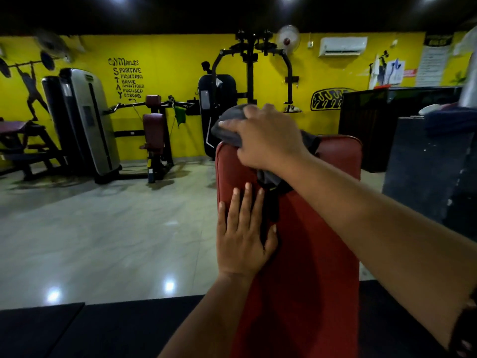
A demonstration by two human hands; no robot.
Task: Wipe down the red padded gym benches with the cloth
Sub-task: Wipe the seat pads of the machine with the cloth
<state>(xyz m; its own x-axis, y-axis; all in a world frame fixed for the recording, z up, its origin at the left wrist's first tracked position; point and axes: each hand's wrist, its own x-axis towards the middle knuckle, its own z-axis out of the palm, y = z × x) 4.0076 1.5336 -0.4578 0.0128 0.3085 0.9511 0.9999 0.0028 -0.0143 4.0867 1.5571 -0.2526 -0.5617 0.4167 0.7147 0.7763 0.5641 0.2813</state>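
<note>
Right hand [268, 140] clutches grey cloth [229, 125] atop red bench pad [309, 241]; left hand [242, 239] lies flat, fingers straight (wall lettering [127, 78]: "STAY POSITIVE… STRONG").

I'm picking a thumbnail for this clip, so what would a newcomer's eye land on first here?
First the red padded bench filling the centre foreground, with the right hand pressing a grey cloth over its far top-left corner. Just below, the left hand lies flat on the pad's left side. Behind, the bright yellow wall with black lettering stands out across the back of the room.
</note>
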